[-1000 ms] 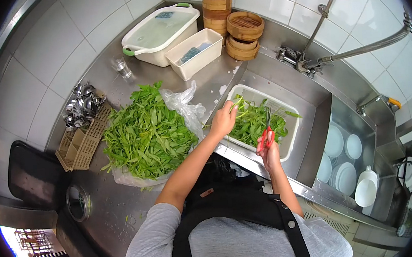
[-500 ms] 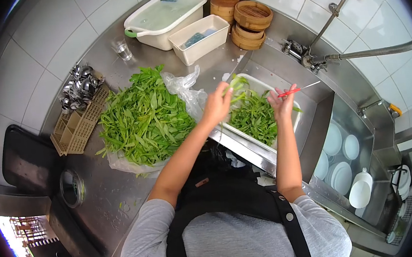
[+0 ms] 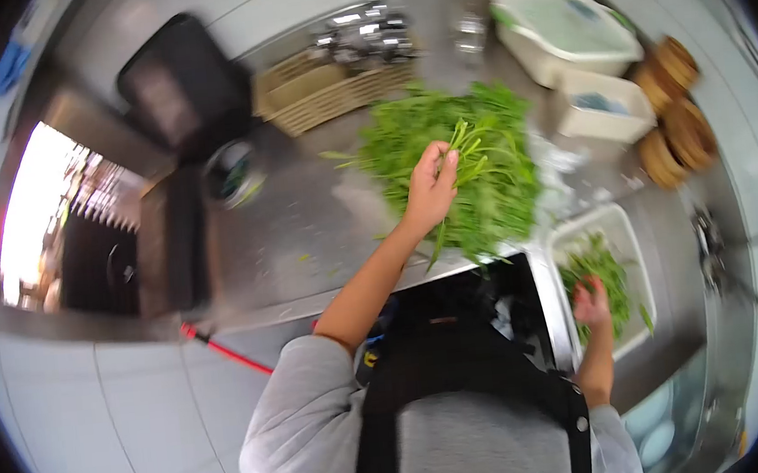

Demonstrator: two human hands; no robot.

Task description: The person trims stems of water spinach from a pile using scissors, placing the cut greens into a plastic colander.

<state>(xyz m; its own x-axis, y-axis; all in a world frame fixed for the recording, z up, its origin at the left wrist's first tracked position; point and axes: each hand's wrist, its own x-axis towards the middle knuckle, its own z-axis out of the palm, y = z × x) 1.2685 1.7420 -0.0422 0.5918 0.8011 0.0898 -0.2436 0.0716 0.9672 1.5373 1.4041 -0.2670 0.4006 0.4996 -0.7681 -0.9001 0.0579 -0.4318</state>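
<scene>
My left hand (image 3: 433,187) is closed on a small bunch of leafy green stems (image 3: 468,146), held above a large heap of the same greens (image 3: 390,159) on the steel counter. Over a white tub (image 3: 635,259) in the sink area, my right hand (image 3: 593,305) has its fingers curled. A trace of red at its fingertips matches the handle of the small red-handled knife (image 3: 589,283); blur hides its blade. Cut greens (image 3: 612,270) lie in the tub, right beside that hand.
Behind the heap are a cutlery basket (image 3: 330,92), a glass (image 3: 470,35) and two white basins (image 3: 564,36). Bamboo steamers (image 3: 690,133) stand at the right. A metal bowl (image 3: 234,173) sits on the left, near a black tray (image 3: 176,83).
My view has swung left. My left hand has moved from above the tub to the heap, with stems in it. My right hand has lowered towards the greens in the tub.
</scene>
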